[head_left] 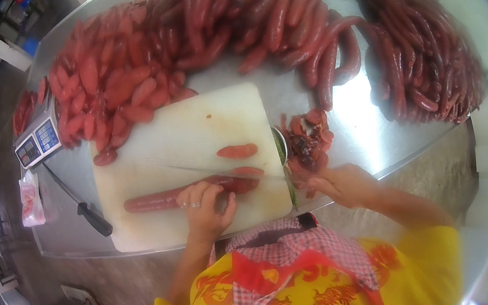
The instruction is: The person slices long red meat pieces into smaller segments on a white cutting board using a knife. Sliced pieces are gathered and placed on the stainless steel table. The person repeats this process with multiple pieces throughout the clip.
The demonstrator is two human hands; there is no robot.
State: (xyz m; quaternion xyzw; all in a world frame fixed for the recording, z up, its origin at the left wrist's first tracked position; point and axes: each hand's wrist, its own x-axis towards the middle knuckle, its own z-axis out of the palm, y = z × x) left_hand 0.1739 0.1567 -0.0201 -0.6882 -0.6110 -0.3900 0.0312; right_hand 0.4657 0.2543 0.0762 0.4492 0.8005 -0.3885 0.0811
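Observation:
On the white cutting board (181, 127) lies a long dark red sausage (151, 200), with my left hand (205, 211) closed on it near its cut right part. My right hand (336, 186) grips a long knife (222, 173), whose thin blade stretches leftward over the sausage, blurred. A single slanted slice (237, 151) lies just above the sausage. Beside the board on the right, a heap of scraps and dark trimmings (308, 143) sits near a partly hidden round metal rim with something green.
Piles of slices (122, 82) and whole sausages (216, 0) cover the back of the steel table (362, 148); another sausage pile (415, 60) is at right. At left are a scale (36, 138), a second knife (94, 219) and a plastic bag (31, 198).

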